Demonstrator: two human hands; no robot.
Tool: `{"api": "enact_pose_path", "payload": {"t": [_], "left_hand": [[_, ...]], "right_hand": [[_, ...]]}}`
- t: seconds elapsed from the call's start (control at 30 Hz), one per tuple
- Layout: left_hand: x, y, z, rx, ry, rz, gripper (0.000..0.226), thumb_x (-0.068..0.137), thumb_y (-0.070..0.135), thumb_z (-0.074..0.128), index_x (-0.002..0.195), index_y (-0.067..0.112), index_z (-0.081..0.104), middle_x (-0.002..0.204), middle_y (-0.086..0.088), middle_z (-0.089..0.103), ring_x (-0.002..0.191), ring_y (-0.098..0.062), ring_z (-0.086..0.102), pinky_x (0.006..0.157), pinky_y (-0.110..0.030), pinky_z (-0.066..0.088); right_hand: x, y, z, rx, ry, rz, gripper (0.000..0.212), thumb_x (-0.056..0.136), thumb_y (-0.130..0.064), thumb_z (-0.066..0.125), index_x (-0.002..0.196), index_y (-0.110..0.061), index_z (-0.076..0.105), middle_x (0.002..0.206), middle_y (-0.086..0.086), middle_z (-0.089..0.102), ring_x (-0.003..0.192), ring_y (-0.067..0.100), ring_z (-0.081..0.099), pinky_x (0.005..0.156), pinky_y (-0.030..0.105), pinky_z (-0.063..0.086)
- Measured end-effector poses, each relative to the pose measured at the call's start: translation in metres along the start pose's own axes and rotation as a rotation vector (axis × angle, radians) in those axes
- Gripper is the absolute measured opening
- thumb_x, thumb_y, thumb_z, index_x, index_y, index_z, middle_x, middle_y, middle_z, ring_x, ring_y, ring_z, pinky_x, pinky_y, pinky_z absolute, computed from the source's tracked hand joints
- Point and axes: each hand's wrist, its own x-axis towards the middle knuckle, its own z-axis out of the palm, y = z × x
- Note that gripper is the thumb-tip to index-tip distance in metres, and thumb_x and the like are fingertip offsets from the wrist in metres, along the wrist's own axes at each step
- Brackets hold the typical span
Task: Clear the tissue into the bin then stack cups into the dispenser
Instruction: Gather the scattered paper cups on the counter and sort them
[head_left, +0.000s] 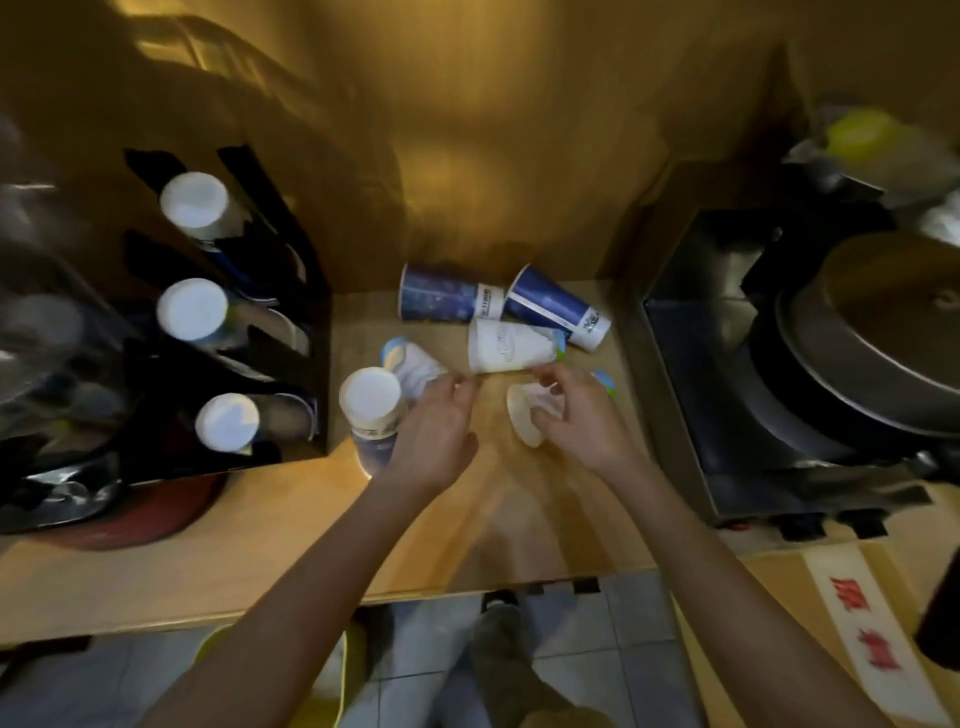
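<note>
Several paper cups lie on the wooden counter (249, 530): two blue cups (447, 300) on their sides at the back, a white cup (506, 347) lying in front of them. My right hand (576, 415) is shut on a small white cup (524, 415) lying on its side. My left hand (434, 436) grips an upside-down blue cup stack (371, 410), its fingertips touching a tipped white cup (410, 364). The black cup dispenser (291, 322) stands at the left, with three cup stacks (193, 309) sticking out. A yellow bin (332, 675) sits on the floor below the counter edge.
A steel appliance (779, 364) with a large round lid fills the counter's right side. A red round base (145, 519) sits under the dispenser. A cardboard box (857, 623) with red print is at the front right. My legs stand on grey floor tiles.
</note>
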Motion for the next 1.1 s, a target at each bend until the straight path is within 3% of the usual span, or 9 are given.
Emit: {"api": "enact_pose_path", "payload": {"t": [0.2,0.3,0.43,0.6,0.8,0.97,1.03,1.1], "left_hand": [[0.037,-0.003,0.034,0.350,-0.115,-0.041,0.083,0.081,-0.001,0.056,0.145,0.015,0.007,0.156,-0.014,0.006,0.144,-0.031,0.006,0.116,-0.043,0.018],[0.048,-0.006,0.045,0.456,-0.132,-0.114,0.083,0.083,0.001,0.057,0.145,0.017,0.003,0.156,-0.017,0.000,0.144,-0.036,0.002,0.115,-0.047,0.020],[0.062,-0.011,0.054,0.537,-0.153,-0.228,0.076,0.086,0.006,0.052,0.143,0.015,0.003,0.156,-0.020,0.000,0.141,-0.047,0.002,0.114,-0.051,0.021],[0.073,-0.016,0.058,0.479,-0.214,-0.307,0.059,0.089,0.001,0.045,0.139,0.011,0.016,0.155,-0.020,0.005,0.140,-0.049,0.004,0.114,-0.053,0.022],[0.079,-0.016,0.058,0.398,-0.234,-0.316,0.060,0.088,-0.001,0.049,0.140,0.011,0.021,0.154,-0.017,0.010,0.141,-0.045,0.005,0.110,-0.052,0.031],[0.083,-0.015,0.046,0.317,-0.311,-0.314,0.058,0.089,-0.003,0.044,0.141,0.014,0.023,0.155,-0.012,0.011,0.141,-0.044,0.004,0.099,-0.053,0.043],[0.085,-0.014,0.041,0.270,-0.328,-0.335,0.057,0.090,-0.002,0.043,0.141,0.016,0.024,0.155,-0.011,0.012,0.141,-0.043,0.006,0.095,-0.055,0.046],[0.086,-0.012,0.036,0.247,-0.293,-0.326,0.049,0.091,0.000,0.041,0.137,0.015,0.033,0.149,-0.013,0.026,0.135,-0.041,0.023,0.091,-0.053,0.048]], "right_hand": [[0.019,0.050,0.009,-0.203,-0.132,-0.079,0.067,0.068,-0.015,0.070,0.130,-0.014,0.045,0.130,0.006,0.051,0.125,0.024,0.040,0.100,0.028,0.028],[0.027,0.061,0.013,-0.228,-0.158,-0.140,0.074,0.066,-0.012,0.068,0.134,-0.012,0.040,0.136,0.007,0.046,0.130,0.024,0.037,0.106,0.026,0.023],[0.035,0.074,0.023,-0.272,-0.177,-0.219,0.081,0.063,-0.012,0.071,0.137,-0.012,0.037,0.140,0.008,0.045,0.133,0.027,0.035,0.112,0.035,0.023],[0.041,0.091,0.043,-0.344,-0.120,-0.251,0.089,0.048,-0.017,0.084,0.129,-0.009,0.047,0.126,0.011,0.059,0.119,0.030,0.054,0.104,0.040,0.039],[0.040,0.099,0.053,-0.392,-0.117,-0.196,0.098,0.044,-0.026,0.085,0.131,-0.014,0.041,0.129,0.008,0.058,0.122,0.026,0.053,0.104,0.035,0.021],[0.041,0.092,0.034,-0.205,-0.083,-0.127,0.082,0.062,-0.012,0.075,0.136,-0.013,0.039,0.142,0.006,0.044,0.134,0.024,0.037,0.114,0.036,0.023],[0.038,0.086,0.019,-0.032,0.021,-0.027,0.080,0.062,-0.014,0.076,0.134,-0.016,0.040,0.139,0.003,0.047,0.129,0.021,0.040,0.108,0.037,0.034],[0.034,0.079,0.007,0.140,0.094,0.077,0.080,0.062,-0.020,0.078,0.132,-0.023,0.039,0.135,-0.002,0.049,0.124,0.018,0.043,0.098,0.033,0.040]]}}
